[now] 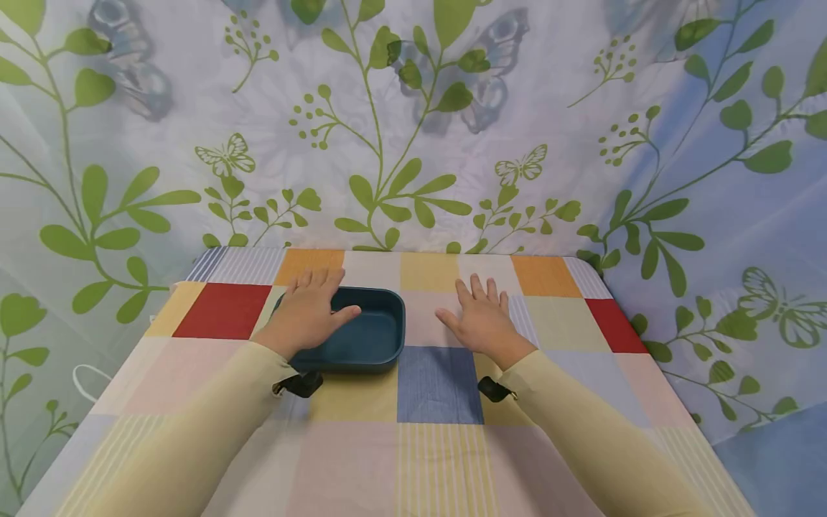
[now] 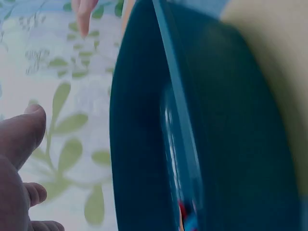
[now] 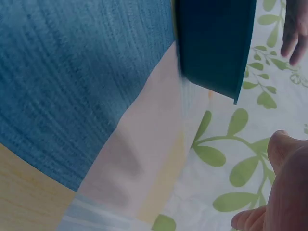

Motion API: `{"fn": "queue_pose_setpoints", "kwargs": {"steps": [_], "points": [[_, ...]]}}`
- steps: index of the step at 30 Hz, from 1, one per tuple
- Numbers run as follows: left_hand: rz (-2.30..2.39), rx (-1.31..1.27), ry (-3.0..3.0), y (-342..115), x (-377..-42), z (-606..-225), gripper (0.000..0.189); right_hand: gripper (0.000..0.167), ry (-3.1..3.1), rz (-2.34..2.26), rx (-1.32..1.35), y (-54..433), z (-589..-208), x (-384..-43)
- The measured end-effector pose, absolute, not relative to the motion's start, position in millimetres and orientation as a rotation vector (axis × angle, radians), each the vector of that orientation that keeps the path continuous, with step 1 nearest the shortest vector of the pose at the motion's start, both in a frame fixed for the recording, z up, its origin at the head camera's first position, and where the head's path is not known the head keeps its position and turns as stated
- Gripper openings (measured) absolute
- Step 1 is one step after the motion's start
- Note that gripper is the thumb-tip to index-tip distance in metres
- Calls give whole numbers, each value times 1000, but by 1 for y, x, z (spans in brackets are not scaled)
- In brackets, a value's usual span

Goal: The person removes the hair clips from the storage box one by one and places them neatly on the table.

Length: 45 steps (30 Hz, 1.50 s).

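A dark teal rectangular tray [image 1: 365,339] with raised walls stands on the table, left of the middle. Above its left part is my left hand [image 1: 302,316], fingers spread and thumb reaching over the inside, gripping nothing; it hides that end of the tray. To the right of the tray, apart from it, my right hand [image 1: 483,321] is spread over the tablecloth and holds nothing. In the left wrist view the tray wall [image 2: 240,125] fills the middle, with small red and blue spots [image 2: 185,216] inside, too little visible to name.
A patchwork-print tablecloth [image 1: 446,467] covers the table. Behind and beside it hang pale curtains [image 1: 413,143] with green leaves and butterflies. A white cable [image 1: 84,380] loops at the table's left edge. Dark bands [image 1: 306,384] sit at the wrists.
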<state>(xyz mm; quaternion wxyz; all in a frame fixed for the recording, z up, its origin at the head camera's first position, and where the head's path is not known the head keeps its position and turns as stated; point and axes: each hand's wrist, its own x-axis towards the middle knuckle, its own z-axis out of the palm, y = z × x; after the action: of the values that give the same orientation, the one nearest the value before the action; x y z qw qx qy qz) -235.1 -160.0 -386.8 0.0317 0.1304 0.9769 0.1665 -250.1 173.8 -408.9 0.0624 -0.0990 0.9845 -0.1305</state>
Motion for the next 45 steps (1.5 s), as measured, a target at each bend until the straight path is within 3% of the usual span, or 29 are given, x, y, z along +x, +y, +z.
{"fn": "queue_pose_setpoints", "kwargs": {"steps": [8, 21, 45], "points": [[505, 269, 3013, -213, -231, -392, 93, 88, 2955, -410, -291, 178, -414, -250], [617, 201, 2953, -257, -228, -418, 97, 88, 2955, -405, -286, 184, -425, -248], [1245, 36, 2624, -269, -220, -467, 87, 85, 2944, -388, -305, 184, -428, -253]]}}
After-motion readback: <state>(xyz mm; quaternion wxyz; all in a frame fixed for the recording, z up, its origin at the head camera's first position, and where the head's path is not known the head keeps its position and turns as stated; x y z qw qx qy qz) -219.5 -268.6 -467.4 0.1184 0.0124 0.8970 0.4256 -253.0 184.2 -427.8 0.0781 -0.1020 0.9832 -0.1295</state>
